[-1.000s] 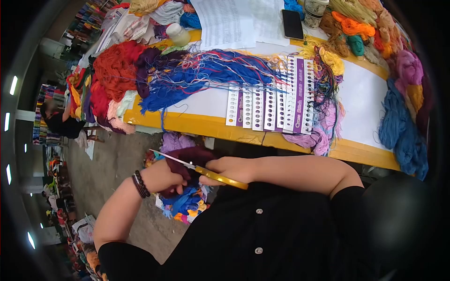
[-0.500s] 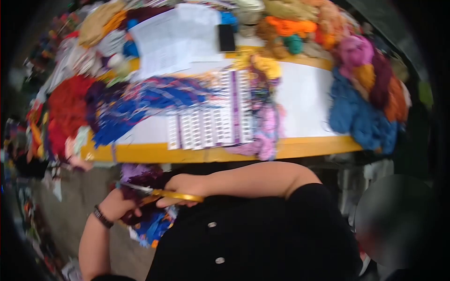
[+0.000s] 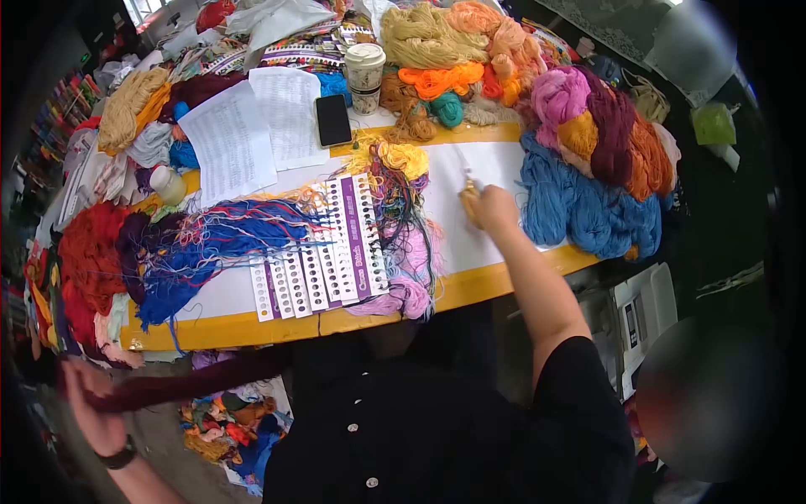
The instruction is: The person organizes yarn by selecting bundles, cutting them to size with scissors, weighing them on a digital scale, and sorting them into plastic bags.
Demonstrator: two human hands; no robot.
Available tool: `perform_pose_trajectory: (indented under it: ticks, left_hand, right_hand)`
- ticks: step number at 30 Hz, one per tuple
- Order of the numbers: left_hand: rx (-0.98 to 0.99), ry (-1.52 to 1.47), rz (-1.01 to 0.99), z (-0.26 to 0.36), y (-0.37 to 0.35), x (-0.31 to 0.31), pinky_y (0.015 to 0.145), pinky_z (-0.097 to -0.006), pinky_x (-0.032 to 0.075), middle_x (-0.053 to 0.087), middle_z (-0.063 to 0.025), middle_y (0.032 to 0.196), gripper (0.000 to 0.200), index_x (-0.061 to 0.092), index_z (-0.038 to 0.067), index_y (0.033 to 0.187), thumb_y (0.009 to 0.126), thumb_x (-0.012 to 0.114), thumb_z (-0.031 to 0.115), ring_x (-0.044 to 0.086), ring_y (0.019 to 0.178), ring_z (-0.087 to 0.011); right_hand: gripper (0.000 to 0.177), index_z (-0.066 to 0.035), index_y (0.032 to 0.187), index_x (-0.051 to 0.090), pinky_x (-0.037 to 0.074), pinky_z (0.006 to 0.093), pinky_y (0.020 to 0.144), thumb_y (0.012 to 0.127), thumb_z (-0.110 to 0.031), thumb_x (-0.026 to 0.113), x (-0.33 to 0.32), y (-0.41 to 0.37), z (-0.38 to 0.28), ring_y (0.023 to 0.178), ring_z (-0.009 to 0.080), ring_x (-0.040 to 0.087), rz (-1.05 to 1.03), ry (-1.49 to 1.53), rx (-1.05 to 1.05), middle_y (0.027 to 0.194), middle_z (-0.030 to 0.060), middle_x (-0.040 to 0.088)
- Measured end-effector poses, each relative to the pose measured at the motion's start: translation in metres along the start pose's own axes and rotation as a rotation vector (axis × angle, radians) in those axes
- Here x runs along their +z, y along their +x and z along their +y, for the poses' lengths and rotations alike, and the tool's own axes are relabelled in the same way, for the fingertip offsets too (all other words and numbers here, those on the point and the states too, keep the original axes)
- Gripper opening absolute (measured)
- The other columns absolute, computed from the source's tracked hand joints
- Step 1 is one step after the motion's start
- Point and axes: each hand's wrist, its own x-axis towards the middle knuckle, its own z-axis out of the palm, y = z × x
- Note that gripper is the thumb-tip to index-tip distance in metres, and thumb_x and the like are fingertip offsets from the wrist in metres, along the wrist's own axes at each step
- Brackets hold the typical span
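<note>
Holding scissors [image 3: 470, 208] in the right hand [image 3: 498, 207], with maroon yarn [image 3: 189, 385] across the left hand [image 3: 96, 412].
Pointing blurred blades [image 3: 468, 175] toward the far side, over the white tabletop [image 3: 468, 254], near blue yarn [image 3: 552, 208]. Also laid out: thread cards [image 3: 354, 248], printed sheets [image 3: 231, 141], a phone [image 3: 334, 122] beside a paper cup [image 3: 365, 82].

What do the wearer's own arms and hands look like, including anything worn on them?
Both the left hand and the right hand are ungloved. A dark band circles the left wrist; none shows on the right. The right arm has a short black sleeve, part of a black top with pale, round buttons; the left sleeve is out of frame.
</note>
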Motion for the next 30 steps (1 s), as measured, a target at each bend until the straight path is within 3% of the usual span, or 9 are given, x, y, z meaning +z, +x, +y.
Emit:
perform_pose_trajectory:
  ticks: [8, 11, 13, 14, 15, 19, 23, 25, 30]
  left_hand:
    - [0.304, -0.201, -0.003, 0.123, 0.065, -0.044, 0.087, -0.0294, 0.045, 0.054, -0.0037, 0.086, 0.018, 0.054, 0.003, 0.094, 0.098, 0.049, 0.020, 0.053, 0.083, -0.0149]
    - [0.430, -0.266, 0.088, 0.156, 0.034, 0.012, 0.099, -0.0340, 0.040, 0.055, -0.0127, 0.108, 0.024, 0.051, -0.003, 0.110, 0.097, 0.047, 0.017, 0.054, 0.102, -0.0217]
    - [0.553, -0.340, 0.330, 0.170, -0.001, 0.082, 0.107, -0.0370, 0.037, 0.056, -0.0186, 0.122, 0.034, 0.050, -0.007, 0.121, 0.097, 0.045, 0.016, 0.054, 0.114, -0.0262]
    - [0.561, -0.342, 0.344, 0.179, -0.012, 0.087, 0.107, -0.0370, 0.037, 0.056, -0.0186, 0.122, 0.034, 0.050, -0.007, 0.121, 0.097, 0.045, 0.016, 0.054, 0.114, -0.0262]
    - [0.553, -0.271, -0.001, 0.184, -0.023, 0.085, 0.086, -0.0307, 0.042, 0.058, -0.0126, 0.104, 0.021, 0.052, -0.002, 0.104, 0.093, 0.050, 0.016, 0.055, 0.092, -0.0193]
    - [0.581, -0.296, -0.346, 0.211, -0.020, 0.111, 0.090, -0.0322, 0.039, 0.055, -0.0110, 0.112, 0.026, 0.051, 0.001, 0.110, 0.094, 0.044, 0.020, 0.051, 0.100, -0.0191]
    - [0.533, -0.376, -0.329, 0.249, 0.033, 0.066, 0.095, -0.0338, 0.036, 0.051, -0.0094, 0.121, 0.030, 0.049, 0.003, 0.117, 0.096, 0.039, 0.023, 0.047, 0.109, -0.0190]
    - [0.467, -0.390, -0.235, 0.242, 0.067, 0.006, 0.097, -0.0345, 0.035, 0.050, -0.0086, 0.125, 0.033, 0.048, 0.004, 0.120, 0.096, 0.037, 0.024, 0.044, 0.114, -0.0189]
    - [0.064, -0.493, 0.165, 0.089, 0.145, -0.198, 0.102, -0.0364, 0.031, 0.045, -0.0065, 0.135, 0.040, 0.046, 0.007, 0.128, 0.098, 0.030, 0.028, 0.039, 0.125, -0.0186]
  right_hand:
    - [0.050, 0.002, 0.086, 0.068, 0.051, 0.0459, 0.075, 0.078, -0.047, 0.063, -0.001, 0.016, 0.046, 0.086, 0.0379, 0.064, 0.018, -0.272, -0.055, 0.091, 0.0235, 0.066]
    - [0.045, -0.001, 0.113, 0.059, 0.045, 0.0436, 0.091, 0.077, -0.026, 0.070, -0.013, -0.031, -0.009, 0.106, 0.0341, 0.056, 0.264, -0.268, -0.498, 0.113, 0.0200, 0.059]
    - [0.050, -0.004, 0.118, 0.056, 0.046, 0.0409, 0.090, 0.074, -0.016, 0.074, -0.007, -0.070, -0.071, 0.105, 0.0333, 0.056, 0.220, 0.182, -0.900, 0.115, 0.0167, 0.059]
    - [0.055, -0.004, 0.121, 0.054, 0.046, 0.0406, 0.090, 0.072, -0.017, 0.077, -0.020, -0.111, -0.113, 0.107, 0.0319, 0.056, -0.069, 0.430, -0.929, 0.117, 0.0155, 0.059]
    - [0.064, -0.005, 0.125, 0.050, 0.043, 0.0403, 0.094, 0.071, -0.022, 0.078, -0.023, -0.141, -0.144, 0.111, 0.0329, 0.054, -0.252, 0.548, -1.017, 0.120, 0.0170, 0.056]
    - [0.094, -0.006, 0.139, 0.034, 0.034, 0.0400, 0.105, 0.066, -0.036, 0.083, -0.003, -0.245, -0.247, 0.124, 0.0360, 0.045, -0.623, 0.787, -1.517, 0.131, 0.0229, 0.047]
    - [0.056, -0.003, 0.116, 0.057, 0.044, 0.0327, 0.092, 0.071, -0.023, 0.082, 0.031, -0.310, -0.270, 0.105, 0.0197, 0.057, -1.758, 0.761, -1.197, 0.107, 0.0090, 0.062]
    - [0.033, -0.004, 0.102, 0.064, 0.046, 0.0295, 0.084, 0.075, -0.016, 0.079, 0.036, -0.314, -0.254, 0.093, 0.0135, 0.059, -2.038, 0.697, -1.290, 0.093, 0.0028, 0.064]
    - [0.025, -0.001, 0.091, 0.064, 0.045, 0.0232, 0.059, 0.072, -0.011, 0.077, 0.017, -0.245, -0.194, 0.063, 0.0096, 0.057, -2.021, 0.718, -0.866, 0.073, 0.0049, 0.062]
